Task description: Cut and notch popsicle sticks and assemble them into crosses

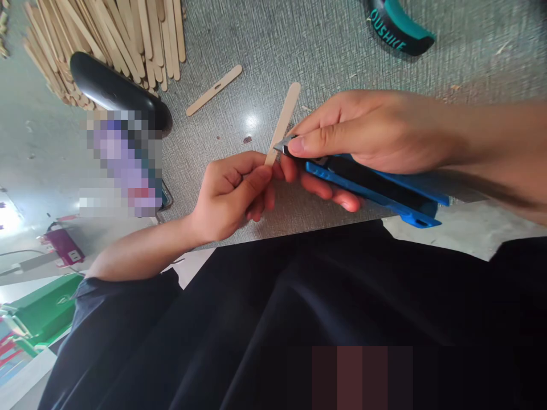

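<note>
My left hand [235, 191] pinches the lower end of a wooden craft stick [285, 117], which tilts up and to the right. In my right hand [363, 134] is a blue and black utility knife [371, 185], thumb pressed near its front. Its pointed metal blade [280, 145] is at the stick, just above the left fingers; whether it has cut in cannot be made out. A second craft stick [214, 90] with a small dark slot in its middle lies farther back on the table.
Many loose craft sticks [128, 34] are heaped at the back left. Before them lie a black rounded case [119, 94] and a blurred purple object [123, 162]. A black and teal curved item [401, 28] rests at the back right. The grey table's [325, 62] front edge runs beneath my hands.
</note>
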### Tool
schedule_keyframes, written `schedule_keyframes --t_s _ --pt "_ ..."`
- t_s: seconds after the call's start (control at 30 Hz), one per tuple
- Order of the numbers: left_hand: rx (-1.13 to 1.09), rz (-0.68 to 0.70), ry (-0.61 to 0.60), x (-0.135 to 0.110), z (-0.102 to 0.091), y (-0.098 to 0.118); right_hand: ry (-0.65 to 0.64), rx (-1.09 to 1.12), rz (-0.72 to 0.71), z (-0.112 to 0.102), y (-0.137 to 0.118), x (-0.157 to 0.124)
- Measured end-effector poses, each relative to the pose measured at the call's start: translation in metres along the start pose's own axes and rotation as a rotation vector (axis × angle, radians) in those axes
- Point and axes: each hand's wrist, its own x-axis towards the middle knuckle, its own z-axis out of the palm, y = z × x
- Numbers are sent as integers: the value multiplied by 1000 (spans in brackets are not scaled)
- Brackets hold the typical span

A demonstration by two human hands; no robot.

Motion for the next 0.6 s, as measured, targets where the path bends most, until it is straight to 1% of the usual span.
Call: schedule_keyframes --t_s 0.07,0.13,0.23,0.4,0.5,0.6 --pt "28 24 38 0 2 -1 41 5 13 2 0 1" --pt "48 47 68 -1 4 -2 55 7 12 4 -1 1" --pt "71 69 79 -3 6 -2 68 6 10 7 -2 0" --pt "82 89 110 -6 7 -5 183 -5 -16 7 -5 -1" --pt "91 96 134 -5 6 -8 193 -25 -41 5 -3 0" --pt "96 107 136 -4 6 -7 158 -59 -40 5 -1 1"
